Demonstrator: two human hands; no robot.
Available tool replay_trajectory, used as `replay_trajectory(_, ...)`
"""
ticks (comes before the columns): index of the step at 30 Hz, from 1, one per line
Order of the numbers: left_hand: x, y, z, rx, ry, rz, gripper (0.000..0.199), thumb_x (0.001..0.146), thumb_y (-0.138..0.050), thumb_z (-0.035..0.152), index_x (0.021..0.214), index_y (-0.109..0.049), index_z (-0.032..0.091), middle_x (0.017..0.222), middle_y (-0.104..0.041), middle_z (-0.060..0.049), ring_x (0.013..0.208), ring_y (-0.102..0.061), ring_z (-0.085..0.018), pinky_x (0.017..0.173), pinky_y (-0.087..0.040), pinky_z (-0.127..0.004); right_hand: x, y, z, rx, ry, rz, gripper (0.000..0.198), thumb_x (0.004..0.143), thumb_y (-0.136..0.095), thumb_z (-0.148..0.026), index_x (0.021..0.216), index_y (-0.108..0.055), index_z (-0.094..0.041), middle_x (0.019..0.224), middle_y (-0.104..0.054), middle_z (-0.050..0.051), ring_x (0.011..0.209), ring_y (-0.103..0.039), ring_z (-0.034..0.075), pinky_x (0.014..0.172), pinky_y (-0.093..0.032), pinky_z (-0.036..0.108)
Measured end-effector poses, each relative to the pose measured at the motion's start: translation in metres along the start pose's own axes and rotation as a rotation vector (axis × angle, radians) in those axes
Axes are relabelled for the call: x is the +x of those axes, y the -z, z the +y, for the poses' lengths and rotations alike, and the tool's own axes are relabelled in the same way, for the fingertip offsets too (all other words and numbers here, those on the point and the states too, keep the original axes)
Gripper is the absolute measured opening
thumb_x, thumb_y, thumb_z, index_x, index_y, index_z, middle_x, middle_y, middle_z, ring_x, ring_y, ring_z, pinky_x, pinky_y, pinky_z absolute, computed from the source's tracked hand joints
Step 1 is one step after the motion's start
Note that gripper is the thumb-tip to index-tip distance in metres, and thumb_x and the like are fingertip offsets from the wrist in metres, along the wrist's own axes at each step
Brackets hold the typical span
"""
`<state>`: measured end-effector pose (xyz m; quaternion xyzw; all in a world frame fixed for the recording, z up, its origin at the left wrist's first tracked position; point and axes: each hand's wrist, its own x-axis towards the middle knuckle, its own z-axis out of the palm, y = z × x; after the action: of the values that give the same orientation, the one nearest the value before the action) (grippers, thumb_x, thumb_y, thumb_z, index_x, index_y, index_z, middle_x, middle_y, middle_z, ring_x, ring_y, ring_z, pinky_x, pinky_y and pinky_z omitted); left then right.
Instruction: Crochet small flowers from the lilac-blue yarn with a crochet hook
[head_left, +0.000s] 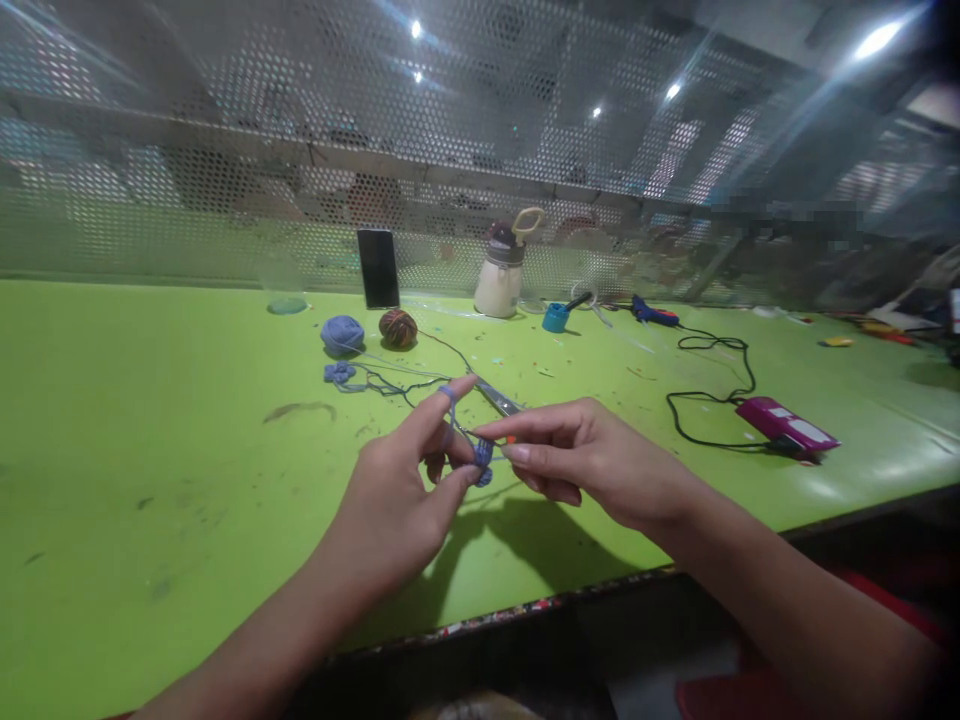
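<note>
Between the thumb and fingers of my left hand [405, 490] is a small piece of blue crochet work [484, 455]. Blue yarn [448, 394] loops around that hand's raised index finger. My right hand [592, 455] pinches a thin crochet hook, mostly hidden by the fingers, whose tip meets the work. Beyond the hands lie a ball of blue yarn [343, 335], a dark multicoloured yarn ball [397, 328] and a small finished-looking blue crochet piece [339, 372]. Scissors [495, 396] rest just past my fingertips, their handles partly covered by my right hand.
A phone [379, 269] leans upright against the perforated metal screen [300, 180]. Near it stand a white bottle [499, 280] and a small blue pot [556, 317]. At right are a blue glue gun [654, 312], a black cable [709, 440] and a magenta power box [787, 424] on the green table [187, 430].
</note>
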<state>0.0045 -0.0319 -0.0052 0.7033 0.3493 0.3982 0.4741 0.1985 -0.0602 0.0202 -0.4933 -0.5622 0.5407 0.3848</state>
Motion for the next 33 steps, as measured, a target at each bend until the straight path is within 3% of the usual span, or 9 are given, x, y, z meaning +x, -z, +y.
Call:
replay_trajectory(5, -0.006, -0.008, -0.015, 0.314, -0.319, 0.147, 0.048, 0.085, -0.06, 0.013, 0.132, -0.062, 0.025, 0.099, -0.075, -0.009, 0.085, -0.062, -0.025, 0.087, -0.046, -0.039, 0.006, -0.012, 0.01, 0.159, 0.004, 0.127, 0.022, 0.074, -0.076, -0.023, 0.094, -0.079, -0.014, 0.049, -0.052, -0.005, 0.041, -0.037, 0.005, 0.04, -0.024, 0.021)
replay_trajectory(7, -0.005, -0.008, -0.017, 0.315, -0.338, 0.173, 0.045, 0.086, -0.061, 0.014, 0.13, -0.063, 0.024, 0.103, -0.074, -0.01, 0.086, -0.062, -0.025, 0.09, -0.045, -0.04, 0.005, -0.021, 0.016, 0.292, 0.032, 0.162, 0.024, 0.075, -0.076, -0.025, 0.097, -0.078, -0.016, 0.053, -0.054, -0.005, 0.041, -0.038, 0.005, 0.042, -0.025, 0.02)
replay_trajectory(11, 0.0, -0.001, -0.01, -0.132, -0.012, 0.134, 0.048, 0.08, -0.073, 0.02, 0.127, -0.062, 0.021, 0.088, -0.074, -0.004, 0.087, -0.066, -0.022, 0.09, -0.048, -0.037, 0.001, -0.036, 0.024, 0.491, 0.095, 0.211, 0.025, 0.076, -0.078, -0.026, 0.1, -0.077, -0.019, 0.057, -0.058, -0.003, 0.042, -0.04, 0.004, 0.042, -0.026, 0.019)
replay_trajectory(13, 0.004, 0.004, -0.005, -0.462, 0.166, 0.025, 0.056, 0.075, -0.078, 0.016, 0.127, -0.06, 0.02, 0.078, -0.073, 0.001, 0.08, -0.067, -0.017, 0.086, -0.049, -0.032, -0.001, -0.039, 0.026, 0.488, 0.138, 0.224, 0.022, 0.077, -0.077, -0.026, 0.099, -0.077, -0.02, 0.058, -0.058, -0.003, 0.044, -0.041, 0.005, 0.042, -0.027, 0.019)
replay_trajectory(16, 0.006, 0.011, 0.0, -0.745, 0.278, -0.091, 0.056, 0.068, -0.082, 0.008, 0.121, -0.064, 0.018, 0.072, -0.071, 0.004, 0.071, -0.066, -0.012, 0.081, -0.049, -0.025, -0.005, -0.036, 0.027, 0.37, 0.202, 0.203, 0.026, 0.083, -0.073, -0.025, 0.109, -0.075, -0.026, 0.061, -0.057, -0.003, 0.047, -0.042, 0.006, 0.041, -0.028, 0.019)
replay_trajectory(19, 0.007, 0.014, 0.002, -0.807, 0.326, -0.138, 0.053, 0.066, -0.084, 0.006, 0.115, -0.069, 0.017, 0.07, -0.071, 0.003, 0.068, -0.065, -0.01, 0.077, -0.048, -0.023, -0.01, -0.029, 0.025, 0.23, 0.238, 0.13, 0.032, 0.089, -0.066, -0.025, 0.12, -0.071, -0.027, 0.06, -0.048, -0.005, 0.048, -0.037, 0.007, 0.042, -0.026, 0.02)
replay_trajectory(23, 0.006, 0.015, 0.003, -0.822, 0.347, -0.168, 0.05, 0.065, -0.085, 0.008, 0.112, -0.072, 0.018, 0.072, -0.071, 0.002, 0.067, -0.064, -0.01, 0.075, -0.047, -0.023, -0.016, -0.023, 0.02, 0.128, 0.251, 0.107, 0.029, 0.091, -0.062, -0.023, 0.118, -0.073, -0.024, 0.059, -0.041, -0.005, 0.051, -0.034, 0.009, 0.045, -0.024, 0.022)
replay_trajectory(29, 0.007, 0.016, 0.004, -0.771, 0.352, -0.142, 0.041, 0.064, -0.085, 0.011, 0.103, -0.076, 0.019, 0.074, -0.066, 0.002, 0.07, -0.059, -0.011, 0.074, -0.044, -0.025, -0.022, -0.017, 0.015, -0.046, 0.27, 0.144, 0.028, 0.09, -0.063, -0.022, 0.115, -0.075, -0.025, 0.059, -0.044, -0.003, 0.052, -0.032, 0.01, 0.045, -0.022, 0.023)
replay_trajectory(33, 0.008, 0.018, 0.002, -0.681, 0.339, -0.208, 0.037, 0.069, -0.082, 0.014, 0.105, -0.076, 0.022, 0.077, -0.066, 0.002, 0.074, -0.059, -0.013, 0.076, -0.041, -0.027, -0.026, -0.011, 0.011, -0.146, 0.261, 0.144, 0.028, 0.09, -0.064, -0.022, 0.113, -0.076, -0.028, 0.065, -0.054, 0.0, 0.053, -0.036, 0.01, 0.046, -0.026, 0.024)
